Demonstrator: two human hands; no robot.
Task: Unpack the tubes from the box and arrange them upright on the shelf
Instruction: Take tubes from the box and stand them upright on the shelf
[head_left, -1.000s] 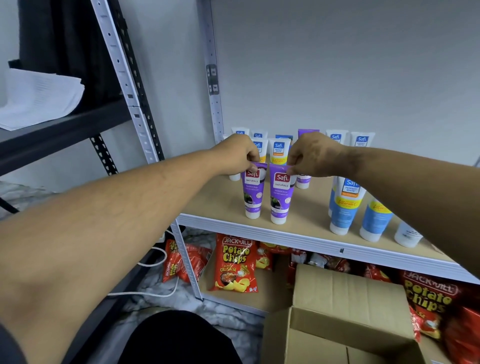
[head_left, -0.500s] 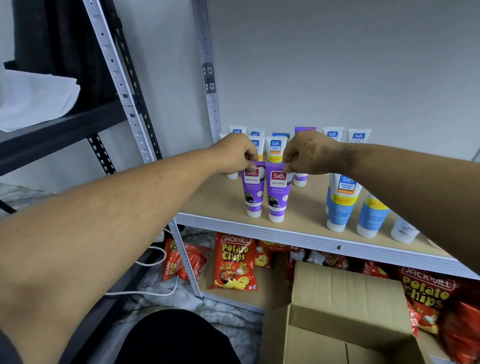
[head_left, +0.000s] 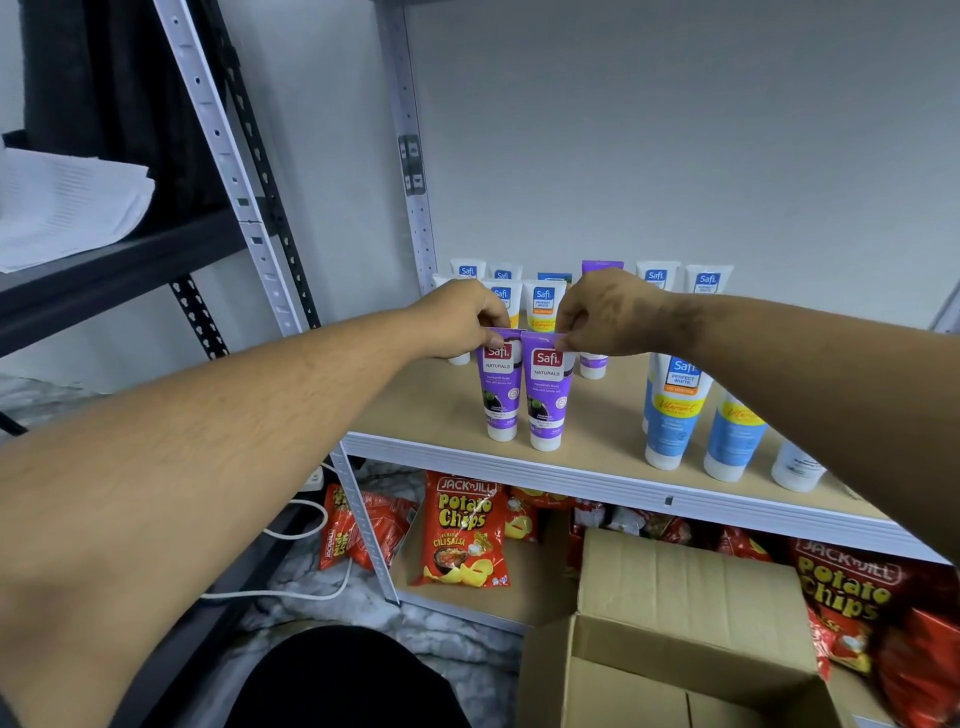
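Two purple Safi Naturals tubes stand upright, caps down, side by side near the front of the wooden shelf (head_left: 426, 400). My left hand (head_left: 462, 317) pinches the top seam of the left purple tube (head_left: 500, 395). My right hand (head_left: 608, 312) pinches the top seam of the right purple tube (head_left: 546, 400). Behind them stand several white Safi tubes (head_left: 543, 306) and one more purple tube (head_left: 597, 270). Blue-and-white tubes (head_left: 675, 415) stand to the right. The cardboard box (head_left: 685, 623) sits open below the shelf; its inside is hidden.
Red Jack 'n Jill potato chip bags (head_left: 462, 530) fill the lower shelf. A grey upright post (head_left: 410, 171) marks the shelf's left back corner. A black rack (head_left: 119, 270) with white papers (head_left: 67, 202) stands at left. White cables (head_left: 311, 525) lie on the floor.
Both hands stay pinched on the two purple tubes; the right tube has shifted slightly left, closer against the left one. The view has risen a little.
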